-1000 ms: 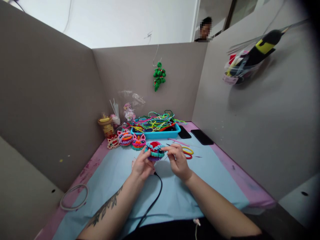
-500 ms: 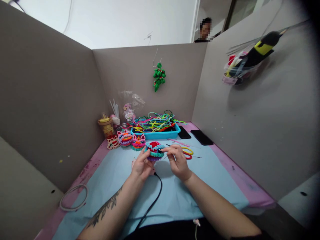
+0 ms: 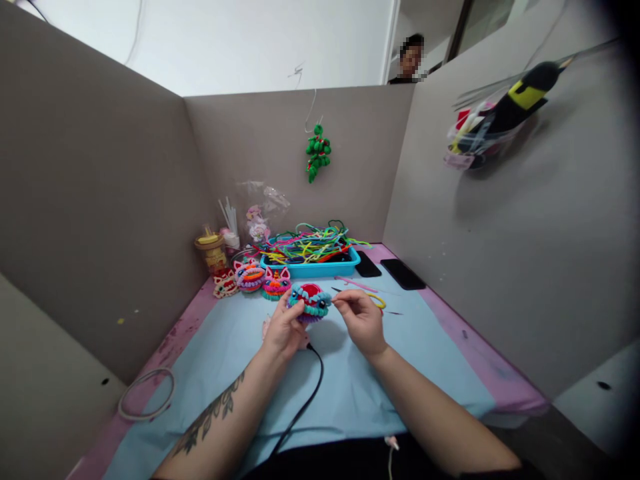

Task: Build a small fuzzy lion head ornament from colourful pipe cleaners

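Note:
My left hand point(image 3: 286, 327) is wrapped round a fuzzy pipe-cleaner creature point(image 3: 311, 311), teal and purple with a red middle and dark shiny eyes. It is held just above the blue table cover. At its right edge my right hand point(image 3: 361, 321) is closed in a pinch; whatever lies between those fingertips is too small to name. Under my left hand, partly hidden, lies a pale pink device point(image 3: 303, 342) with a black cord point(image 3: 316, 393). Scissors with a yellow handle point(image 3: 379, 301) show behind my right hand.
Several finished creatures point(image 3: 277, 284) stand at back left beside a brown cup point(image 3: 211, 250). A blue tray point(image 3: 310, 271) holds tangled pipe cleaners. Two black phones point(image 3: 403, 274) lie at back right. Grey partitions point(image 3: 300, 110) enclose the table; a person point(image 3: 411, 60) is beyond them.
My right hand's fingers have drawn from the creature's eye area to its right edge and closed into a tighter pinch. The creature has turned slightly, showing both eyes; my left hand keeps its hold.

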`<state>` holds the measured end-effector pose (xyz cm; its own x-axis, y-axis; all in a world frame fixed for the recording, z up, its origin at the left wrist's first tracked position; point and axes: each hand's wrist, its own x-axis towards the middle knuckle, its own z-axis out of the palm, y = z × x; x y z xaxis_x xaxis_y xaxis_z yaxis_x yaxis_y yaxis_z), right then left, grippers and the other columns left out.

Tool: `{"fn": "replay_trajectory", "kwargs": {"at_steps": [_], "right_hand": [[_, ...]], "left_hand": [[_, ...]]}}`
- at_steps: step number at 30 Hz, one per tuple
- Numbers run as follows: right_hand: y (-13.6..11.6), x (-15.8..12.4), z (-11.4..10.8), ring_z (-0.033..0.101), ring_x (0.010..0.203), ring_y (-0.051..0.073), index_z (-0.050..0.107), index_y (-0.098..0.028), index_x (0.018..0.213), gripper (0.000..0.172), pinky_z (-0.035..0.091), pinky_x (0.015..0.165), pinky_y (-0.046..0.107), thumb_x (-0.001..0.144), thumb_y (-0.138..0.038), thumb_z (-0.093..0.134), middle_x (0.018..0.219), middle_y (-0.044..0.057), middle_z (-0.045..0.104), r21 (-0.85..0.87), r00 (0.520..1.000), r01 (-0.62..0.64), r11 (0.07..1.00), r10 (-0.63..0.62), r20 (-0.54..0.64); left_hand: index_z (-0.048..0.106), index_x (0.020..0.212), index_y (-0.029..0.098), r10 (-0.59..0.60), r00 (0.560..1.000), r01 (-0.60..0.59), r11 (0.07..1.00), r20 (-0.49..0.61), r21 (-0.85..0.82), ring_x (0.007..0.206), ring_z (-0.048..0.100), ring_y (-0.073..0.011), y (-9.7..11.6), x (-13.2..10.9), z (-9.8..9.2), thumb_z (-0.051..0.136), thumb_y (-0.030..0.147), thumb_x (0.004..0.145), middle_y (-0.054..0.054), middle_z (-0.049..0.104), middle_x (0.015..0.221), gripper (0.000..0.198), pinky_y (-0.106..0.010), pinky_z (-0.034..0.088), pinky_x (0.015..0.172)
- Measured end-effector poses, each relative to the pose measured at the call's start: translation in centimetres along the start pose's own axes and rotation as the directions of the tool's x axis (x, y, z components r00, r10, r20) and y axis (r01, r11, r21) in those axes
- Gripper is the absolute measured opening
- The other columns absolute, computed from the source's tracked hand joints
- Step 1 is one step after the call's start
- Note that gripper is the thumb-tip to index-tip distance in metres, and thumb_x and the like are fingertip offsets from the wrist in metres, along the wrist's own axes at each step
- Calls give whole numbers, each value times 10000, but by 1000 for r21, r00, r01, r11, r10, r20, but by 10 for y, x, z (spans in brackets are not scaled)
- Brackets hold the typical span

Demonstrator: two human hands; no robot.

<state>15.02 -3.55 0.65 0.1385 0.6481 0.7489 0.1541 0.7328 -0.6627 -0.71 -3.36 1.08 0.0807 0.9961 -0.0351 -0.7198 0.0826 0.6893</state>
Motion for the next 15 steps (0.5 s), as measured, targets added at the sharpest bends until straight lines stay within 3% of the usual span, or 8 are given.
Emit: {"fn": "replay_trajectory", "kwargs": {"at_steps": [3, 15], "right_hand": [[1, -1, 1, 622, 759, 174, 613, -210, 837, 36, 520, 672, 315, 821, -236, 593, 807, 43, 646, 49, 999, -46, 998, 45, 23], [1, 1, 2, 620, 762, 177, 649, -212, 833, 54, 504, 695, 332, 812, -204, 601, 803, 38, 657, 3, 999, 24, 1000, -24, 24]], "left_hand": [[519, 1060, 226, -1, 1000, 1, 1000, -9, 8, 808, 647, -165, 0, 0, 0, 731, 133, 658, -20, 644, 914, 465, -331, 497, 795], [505, 1067, 225, -15, 1000, 15, 1000, 4, 1, 788, 647, -157, 1, -2, 3, 710, 130, 680, -17, 649, 905, 449, -313, 512, 757]]}}
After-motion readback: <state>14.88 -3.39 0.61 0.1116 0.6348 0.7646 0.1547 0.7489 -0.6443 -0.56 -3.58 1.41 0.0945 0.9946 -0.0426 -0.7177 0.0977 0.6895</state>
